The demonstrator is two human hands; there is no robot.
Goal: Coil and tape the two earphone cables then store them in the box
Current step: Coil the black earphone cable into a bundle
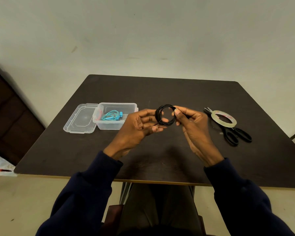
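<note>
A black earphone cable (165,122) is wound into a round coil and held above the middle of the dark table (160,92). My left hand (138,128) pinches the coil's left side, and my right hand (192,121) pinches its right side at the top. A short loose end hangs from the coil's lower left. A coiled turquoise earphone cable (111,116) lies inside the clear plastic box (117,126) at the left. A roll of clear tape (223,118) rests to the right of my hands.
The box's clear lid (81,119) lies open against its left side. Black scissors (235,133) lie under and beyond the tape roll. A dark wooden cabinet (8,114) stands at the left, and a pale wall rises behind the table.
</note>
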